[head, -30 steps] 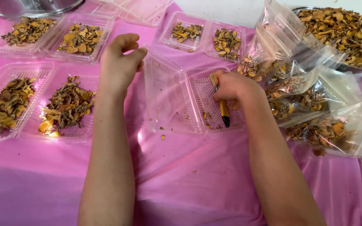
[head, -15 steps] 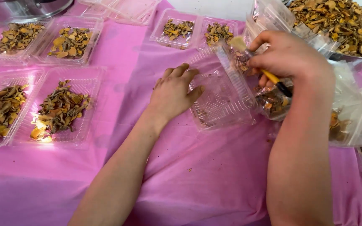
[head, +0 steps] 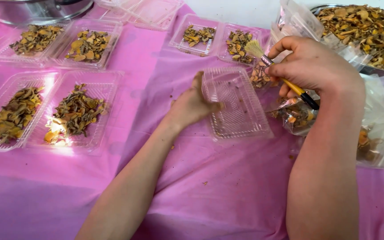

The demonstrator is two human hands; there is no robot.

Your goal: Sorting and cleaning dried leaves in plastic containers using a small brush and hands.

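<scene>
My left hand rests on the left edge of an empty clear plastic clamshell tray lying open on the pink tablecloth. My right hand is raised to the right of the tray and grips a small brush with a yellow handle, black tip and pale bristles pointing up-left. Only a few crumbs lie inside the tray.
Several clear trays filled with dried yellow-brown slices sit at the left and at the back. Clear bags of the same slices pile up on the right. A metal bowl of slices stands far right, a steel pot top left.
My left hand came down from the air onto the tray's left edge. My right hand lifted the brush out of the tray, up and to the right. The tray now lies open and flat.
</scene>
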